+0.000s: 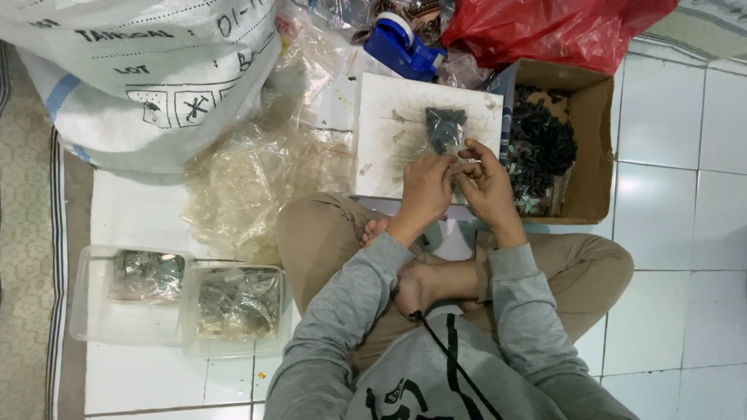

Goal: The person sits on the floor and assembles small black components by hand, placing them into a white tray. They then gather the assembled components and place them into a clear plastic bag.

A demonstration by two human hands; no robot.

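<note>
Hands meet over a worn white square board [393, 132] that lies on the tiled floor in front of a person sitting cross-legged in tan trousers and a grey sweatshirt. The left hand [426, 190] and the right hand [484, 183] both pinch the lower edge of a small clear plastic bag filled with dark pieces [445, 130], which lies flat on the board with its far end pointing away from the person; the fingers of each hand are curled onto the bag's near end, the two hands touching one another there. Just to the right of the board stands an open brown cardboard box [595, 140] holding a heap of small black plastic parts [538, 148]. Beyond the board sits a blue tape dispenser with a white roll [401, 43], and beside that a crumpled red plastic bag [545, 27]. A loose pile of empty clear plastic bags [257, 179] spreads to the left of the board, under a large white woven sack [148, 70]. Near the person's left knee are two shallow clear plastic trays (side by side, touching), the left tray [97, 319] and the right tray [233, 346], each holding filled bags of dark pieces.
</note>
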